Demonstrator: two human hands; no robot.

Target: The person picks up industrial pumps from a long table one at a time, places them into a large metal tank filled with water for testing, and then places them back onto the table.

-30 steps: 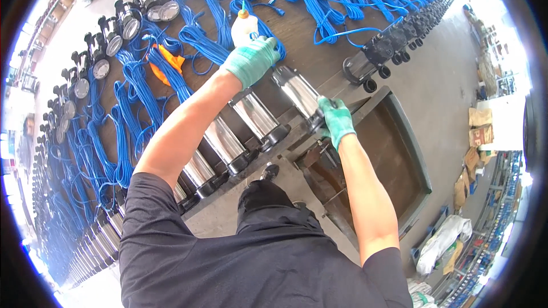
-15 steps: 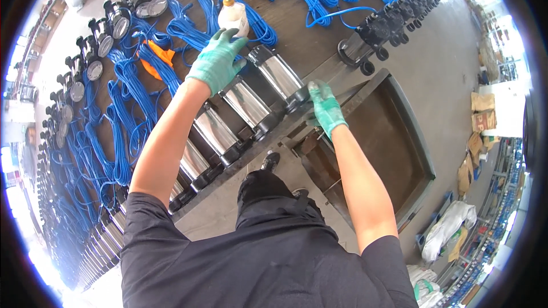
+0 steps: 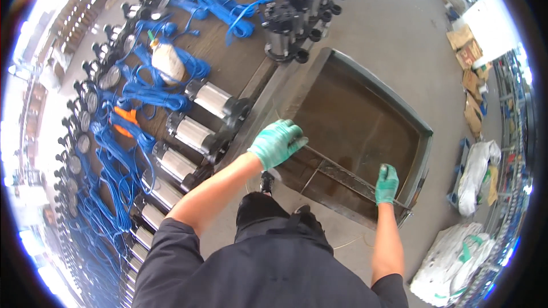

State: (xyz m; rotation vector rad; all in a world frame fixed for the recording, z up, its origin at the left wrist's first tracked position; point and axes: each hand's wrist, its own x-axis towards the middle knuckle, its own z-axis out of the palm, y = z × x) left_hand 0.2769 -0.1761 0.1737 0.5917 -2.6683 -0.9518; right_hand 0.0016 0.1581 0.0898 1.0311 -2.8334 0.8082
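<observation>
My left hand, in a green glove, is over the left edge of a dark metal tray. Its fingers are curled together, and what they hold, if anything, is hidden. To the right, my right hand, gloved the same way, is above the tray's near part by a thin metal bar. The fingers look bent and pressed together, their contents hidden. Nearest to my left hand on the bench are a silver cylindrical pump with black ends and another like it, both lying down.
Bundled blue cables, a whitish bottle and an orange piece lie on the bench. Upright black-and-silver pumps stand at its far right edge. White sacks and brown cartons are at the right.
Both hands have left the pumps and moved right, over the tray. My view has shifted right too, so the bench appears farther left.
</observation>
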